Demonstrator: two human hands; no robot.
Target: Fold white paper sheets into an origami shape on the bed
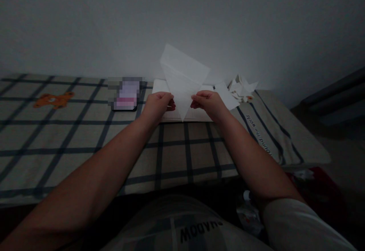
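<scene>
A thin white sheet of paper (184, 72), creased into a kite-like shape with a point at the bottom, is held up between my hands. My left hand (160, 104) pinches its left edge low down, and my right hand (207, 103) pinches the right edge at about the same height. Beneath the hands lies a flat white pad or board (159, 86), partly hidden by the paper. To its right are a loose white sheet (227, 96) and a cluster of folded paper pieces (242, 87).
A checked cloth (71, 141) covers the surface, which meets a grey wall (85, 23) at the back. Left of the pad lies a phone (127, 95) with a blurred screen. An orange bear-shaped figure (54, 100) is farther left. Below the front edge, a bottle (247, 198) shows.
</scene>
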